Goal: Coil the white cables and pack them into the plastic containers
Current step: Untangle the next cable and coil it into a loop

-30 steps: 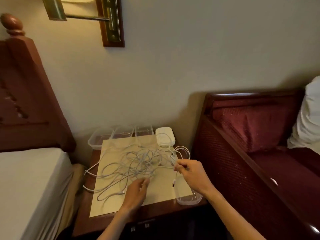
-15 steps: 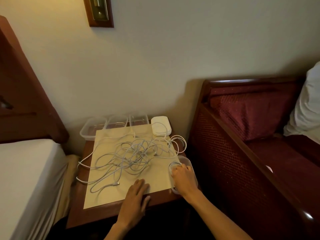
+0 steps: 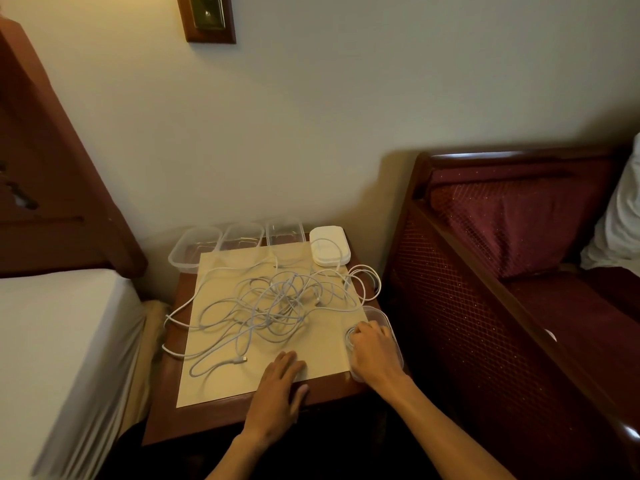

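Two bare hands reach over a small wooden nightstand (image 3: 162, 407). The left hand (image 3: 278, 389) lies palm down on the near edge of a cream paper sheet (image 3: 325, 355), fingers straight and close together, holding nothing. The right hand (image 3: 375, 351) reaches down into a clear plastic container (image 3: 381, 315) at the table's right front corner, fingers bent over a coiled white cable (image 3: 349, 337) that lies inside it; whether they grip the coil or only press on it cannot be told. One tangle of loose white cables (image 3: 273, 299) sprawls across the middle of the sheet; how many cables it holds cannot be counted. Three more clear containers (image 3: 194, 249) stand in a row along the back edge by the wall, and one stack of white lids (image 3: 329, 245) sits just right of them.
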